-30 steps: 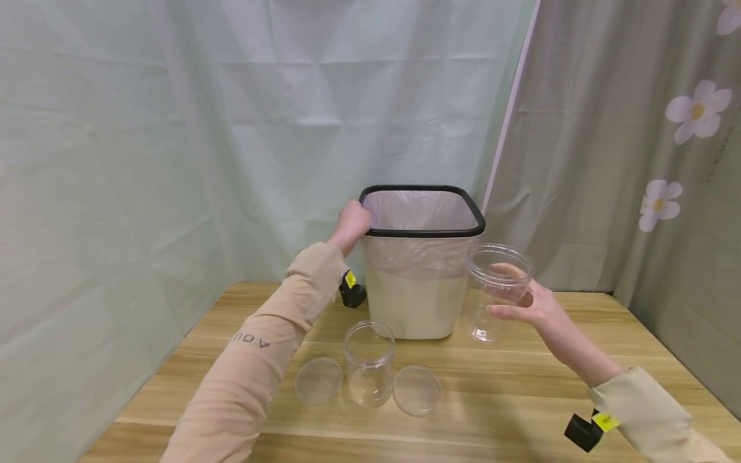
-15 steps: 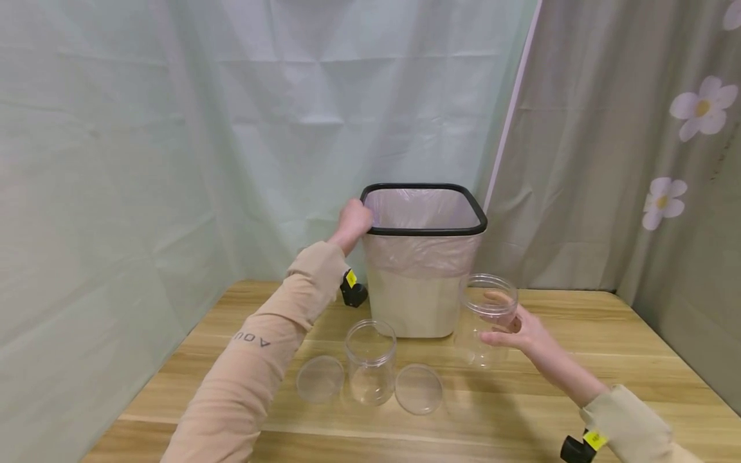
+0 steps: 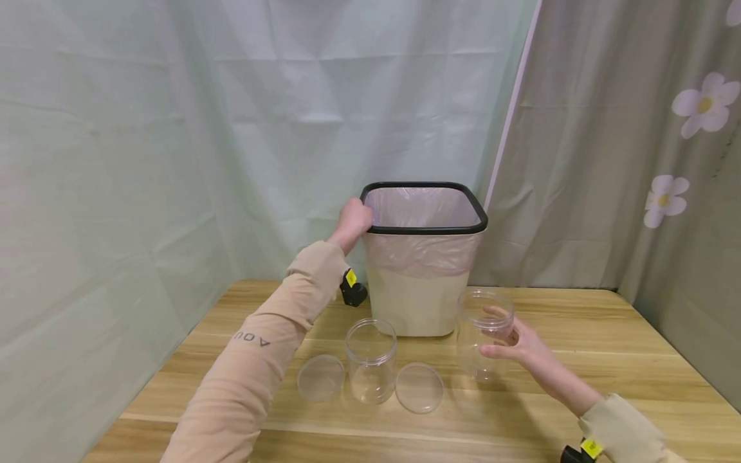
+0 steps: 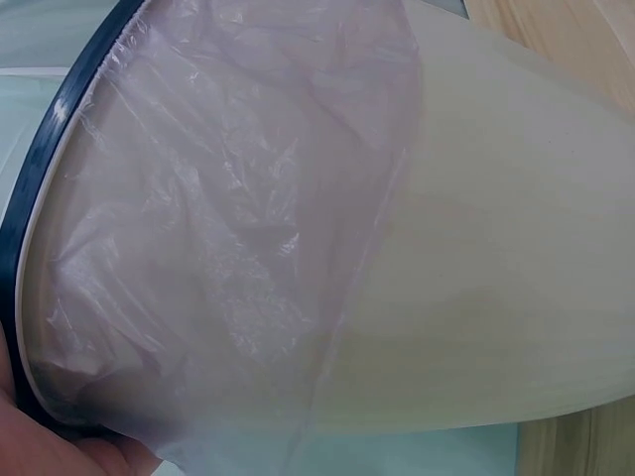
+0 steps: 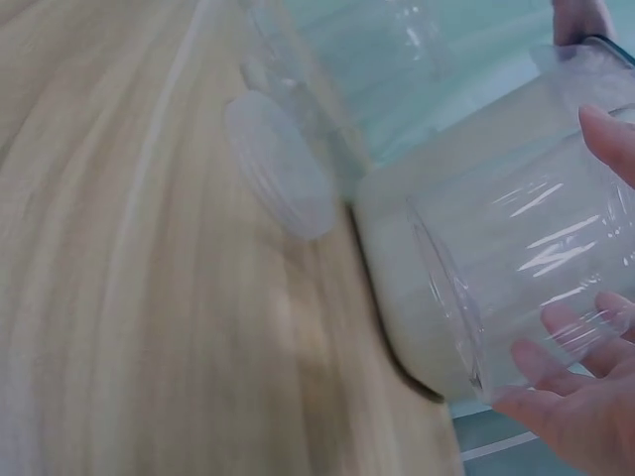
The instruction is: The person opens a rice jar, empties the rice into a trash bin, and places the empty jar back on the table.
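Note:
My left hand (image 3: 353,222) grips the black rim (image 3: 428,230) of a cream trash bin (image 3: 411,302) at its left corner. A pinkish plastic liner (image 4: 228,198) is folded over the bin's edge, under that rim. In my right hand (image 3: 518,344) is a clear plastic jar (image 3: 477,360) without a lid, fingers and thumb around its side. The jar stands upright, just right of the bin and low over the table. In the right wrist view the fingers (image 5: 566,387) curl along the clear jar wall.
A second clear jar (image 3: 372,379) stands open in front of the bin on the wooden table (image 3: 324,437). Round clear lids lie on either side of it, a left lid (image 3: 320,378) and a right lid (image 3: 419,388). Pale curtains (image 3: 347,96) hang behind.
My right hand has lowered the jar from beside the bin's upper part down toward the table, shifting it slightly left. My left hand stays on the rim.

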Action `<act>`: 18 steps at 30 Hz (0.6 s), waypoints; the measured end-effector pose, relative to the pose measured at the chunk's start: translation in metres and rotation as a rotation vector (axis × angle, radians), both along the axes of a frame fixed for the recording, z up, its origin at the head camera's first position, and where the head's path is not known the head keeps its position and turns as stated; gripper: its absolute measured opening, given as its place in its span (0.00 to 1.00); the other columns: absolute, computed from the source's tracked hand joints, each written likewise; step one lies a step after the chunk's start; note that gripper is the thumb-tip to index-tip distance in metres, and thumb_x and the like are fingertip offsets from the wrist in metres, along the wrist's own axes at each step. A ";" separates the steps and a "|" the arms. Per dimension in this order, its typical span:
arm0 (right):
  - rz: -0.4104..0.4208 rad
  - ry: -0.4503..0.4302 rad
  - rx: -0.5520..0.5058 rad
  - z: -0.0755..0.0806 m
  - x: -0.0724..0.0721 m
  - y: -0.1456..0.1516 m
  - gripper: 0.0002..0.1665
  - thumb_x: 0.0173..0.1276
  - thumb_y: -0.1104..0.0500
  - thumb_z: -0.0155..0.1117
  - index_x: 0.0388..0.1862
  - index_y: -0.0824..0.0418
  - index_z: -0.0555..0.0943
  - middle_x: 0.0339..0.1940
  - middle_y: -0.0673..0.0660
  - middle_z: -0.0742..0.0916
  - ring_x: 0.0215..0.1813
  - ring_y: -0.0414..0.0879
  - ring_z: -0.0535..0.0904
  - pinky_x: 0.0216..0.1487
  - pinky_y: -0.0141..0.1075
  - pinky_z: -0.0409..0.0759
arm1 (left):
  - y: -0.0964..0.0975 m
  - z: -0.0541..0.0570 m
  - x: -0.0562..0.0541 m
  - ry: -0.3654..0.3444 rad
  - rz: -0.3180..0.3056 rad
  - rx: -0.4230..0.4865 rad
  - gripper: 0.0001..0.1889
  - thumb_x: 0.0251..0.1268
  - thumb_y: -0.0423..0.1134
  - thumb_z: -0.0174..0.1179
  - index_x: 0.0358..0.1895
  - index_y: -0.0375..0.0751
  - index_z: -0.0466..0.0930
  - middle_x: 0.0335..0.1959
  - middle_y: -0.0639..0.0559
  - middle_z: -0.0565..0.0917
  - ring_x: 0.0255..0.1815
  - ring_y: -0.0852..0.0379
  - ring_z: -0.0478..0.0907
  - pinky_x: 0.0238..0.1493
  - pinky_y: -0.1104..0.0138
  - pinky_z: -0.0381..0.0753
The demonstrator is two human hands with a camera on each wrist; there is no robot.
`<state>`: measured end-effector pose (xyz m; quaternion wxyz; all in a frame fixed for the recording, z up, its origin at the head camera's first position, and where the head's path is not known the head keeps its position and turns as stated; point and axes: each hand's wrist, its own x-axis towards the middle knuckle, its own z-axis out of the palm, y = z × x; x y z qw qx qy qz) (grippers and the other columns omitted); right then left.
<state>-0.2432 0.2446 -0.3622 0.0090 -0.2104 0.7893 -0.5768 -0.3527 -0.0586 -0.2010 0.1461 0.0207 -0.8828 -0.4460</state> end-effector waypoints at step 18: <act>0.029 -0.093 0.020 -0.027 0.002 -0.005 0.45 0.53 0.61 0.68 0.67 0.65 0.56 0.58 0.69 0.71 0.58 0.64 0.65 0.54 0.58 0.58 | 0.001 0.000 0.002 -0.011 -0.006 0.025 0.16 0.62 0.29 0.40 0.50 0.24 0.67 0.43 0.38 0.72 0.38 0.49 0.67 0.36 0.63 0.69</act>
